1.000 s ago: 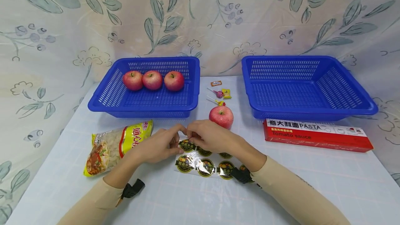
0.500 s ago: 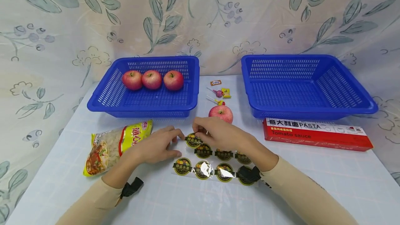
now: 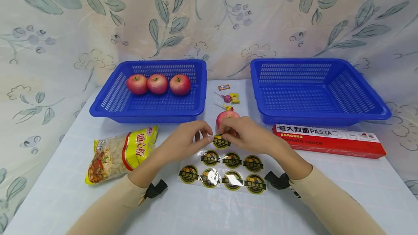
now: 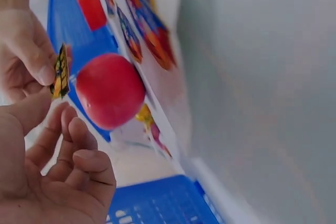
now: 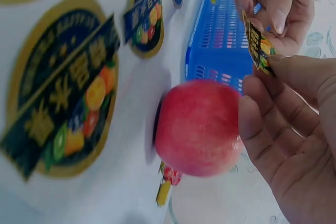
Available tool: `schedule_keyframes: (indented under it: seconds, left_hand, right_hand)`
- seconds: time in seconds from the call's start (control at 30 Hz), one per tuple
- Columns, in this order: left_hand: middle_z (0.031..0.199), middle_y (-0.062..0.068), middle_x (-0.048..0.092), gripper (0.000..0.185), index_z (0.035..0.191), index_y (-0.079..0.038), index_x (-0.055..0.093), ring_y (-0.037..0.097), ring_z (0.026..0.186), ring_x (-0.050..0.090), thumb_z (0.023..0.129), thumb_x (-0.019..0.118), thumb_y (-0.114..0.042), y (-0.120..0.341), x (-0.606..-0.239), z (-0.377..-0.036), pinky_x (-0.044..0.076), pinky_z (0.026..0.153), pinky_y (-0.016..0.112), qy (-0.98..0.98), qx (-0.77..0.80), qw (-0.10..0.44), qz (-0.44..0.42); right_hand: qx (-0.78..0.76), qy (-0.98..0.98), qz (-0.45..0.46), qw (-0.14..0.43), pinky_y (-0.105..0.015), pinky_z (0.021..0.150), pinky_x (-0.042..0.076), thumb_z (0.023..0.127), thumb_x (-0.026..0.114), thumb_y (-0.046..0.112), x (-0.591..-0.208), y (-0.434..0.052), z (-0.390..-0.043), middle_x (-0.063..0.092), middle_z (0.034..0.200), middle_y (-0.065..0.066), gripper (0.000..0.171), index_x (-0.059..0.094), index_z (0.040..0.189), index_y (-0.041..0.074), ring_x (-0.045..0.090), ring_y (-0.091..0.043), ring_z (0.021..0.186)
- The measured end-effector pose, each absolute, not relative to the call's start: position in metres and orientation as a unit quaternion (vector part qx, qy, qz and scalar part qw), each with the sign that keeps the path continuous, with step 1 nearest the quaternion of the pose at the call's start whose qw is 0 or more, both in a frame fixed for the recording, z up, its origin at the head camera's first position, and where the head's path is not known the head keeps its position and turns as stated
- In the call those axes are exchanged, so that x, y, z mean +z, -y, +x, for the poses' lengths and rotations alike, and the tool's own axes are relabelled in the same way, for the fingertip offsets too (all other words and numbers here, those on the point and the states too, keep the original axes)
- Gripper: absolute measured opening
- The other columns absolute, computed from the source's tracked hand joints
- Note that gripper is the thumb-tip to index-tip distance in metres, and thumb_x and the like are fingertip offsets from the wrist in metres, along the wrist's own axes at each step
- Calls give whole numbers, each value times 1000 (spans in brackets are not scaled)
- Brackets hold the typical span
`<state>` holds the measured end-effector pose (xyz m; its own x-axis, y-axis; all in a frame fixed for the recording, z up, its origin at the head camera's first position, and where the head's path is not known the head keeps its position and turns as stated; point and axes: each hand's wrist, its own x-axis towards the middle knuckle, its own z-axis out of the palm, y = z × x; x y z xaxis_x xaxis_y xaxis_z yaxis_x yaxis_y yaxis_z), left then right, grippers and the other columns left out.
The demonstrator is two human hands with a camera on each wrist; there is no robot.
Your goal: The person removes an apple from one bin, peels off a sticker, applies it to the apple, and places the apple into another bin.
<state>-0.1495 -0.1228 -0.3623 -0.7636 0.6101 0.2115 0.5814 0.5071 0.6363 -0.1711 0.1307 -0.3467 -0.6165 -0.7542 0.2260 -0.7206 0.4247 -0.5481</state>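
You've got one round sticker [image 3: 221,142] pinched btwn both hands, held up off the sheet just in front of the loose apple [image 3: 226,118]. Your left hand [image 3: 184,141] has thumb + forefinger closed on its left edge, other fingers loosely curled w/ nothing in them. Your right hand [image 3: 249,135] pinches the right edge the same way; the right wrist view shows the thumb pressed on the printed face [image 5: 258,45].

Handling-wise, imo this thing weighs basically nothing and is floppy, thin film w/ a tacky back, so it'll likely curl and stick to itself or your fingertips if you let it sag. Best to keep hold at the very rim, opposite sides, lightly taut. Don't mash the glue side.

The sticker sheet [image 3: 225,169] lies flat on the table [image 3: 202,209] below your hands, seven stickers left on it. Apple skin looks smooth and glossy, prob a bit slippery and it could roll.
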Motion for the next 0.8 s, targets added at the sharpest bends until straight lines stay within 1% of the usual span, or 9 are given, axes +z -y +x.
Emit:
schedule_keyframes:
  seconds: [0.1, 0.2, 0.3, 0.4, 0.47, 0.53, 0.67, 0.73, 0.8]
  left_hand:
    - [90, -7, 65, 4, 101, -14, 67, 7, 79, 58, 99, 68, -18, 112, -363, -154, 54, 69, 29, -859, 367, 18, 357]
    - [88, -7, 64, 4, 96, -14, 66, 7, 78, 57, 99, 67, -16, 103, -364, -157, 54, 68, 28, -855, 370, 15, 362]
    - [87, -6, 63, 4, 95, -14, 66, 8, 77, 57, 99, 66, -14, 96, -365, -160, 53, 68, 28, -857, 372, -2, 357]
    - [87, -4, 62, 4, 94, -13, 66, 11, 78, 57, 98, 67, -13, 93, -367, -161, 53, 70, 29, -863, 364, -25, 349]
    - [89, -2, 61, 5, 93, -13, 66, 16, 82, 58, 98, 68, -13, 91, -367, -162, 52, 73, 30, -870, 353, -35, 342]
    - [94, 1, 60, 6, 91, -14, 66, 21, 87, 59, 97, 69, -15, 90, -368, -162, 51, 77, 31, -877, 341, -43, 334]
    - [113, 7, 57, 7, 90, -16, 67, 28, 98, 60, 96, 71, -15, 87, -370, -163, 50, 84, 36, -886, 328, -57, 323]
    - [123, 10, 56, 6, 91, -15, 67, 28, 105, 61, 96, 71, -14, 86, -371, -164, 50, 88, 39, -888, 321, -68, 322]
    - [130, 13, 56, 6, 90, -14, 67, 29, 114, 60, 95, 71, -13, 85, -371, -164, 51, 94, 43, -889, 316, -74, 322]
  right_hand:
    - [-313, -845, -433, 34, -26, 74, 57, 97, 69, 6, -345, -136, -172, 69, 92, 5, 10, 66, 104, 12, 64, -6, 83]
    - [-323, -844, -427, 24, -25, 70, 56, 96, 70, 6, -345, -141, -173, 70, 92, 4, 11, 66, 105, 11, 65, -6, 82]
    - [-329, -844, -424, -5, -26, 65, 56, 96, 70, 5, -347, -147, -174, 69, 89, 4, 10, 67, 102, 11, 64, -7, 80]
    - [-322, -842, -430, -45, -27, 64, 55, 94, 72, 3, -351, -151, -175, 66, 90, 4, 9, 68, 98, 11, 61, -7, 79]
    - [-313, -840, -437, -71, -30, 66, 55, 94, 72, 2, -354, -153, -177, 64, 94, 2, 10, 69, 96, 11, 60, -10, 83]
    - [-306, -841, -437, -88, -32, 74, 54, 94, 71, 2, -356, -154, -177, 63, 101, 0, 9, 70, 96, 11, 59, -14, 91]
    - [-298, -850, -422, -104, -41, 90, 49, 95, 71, 4, -358, -154, -178, 62, 114, -6, 8, 71, 95, 12, 57, -24, 108]
    - [-298, -853, -415, -109, -43, 92, 48, 95, 72, 4, -359, -153, -179, 62, 118, -8, 7, 72, 94, 12, 57, -27, 112]
    - [-299, -852, -414, -114, -42, 92, 49, 94, 73, 4, -361, -151, -180, 63, 117, -8, 7, 72, 94, 11, 59, -27, 110]
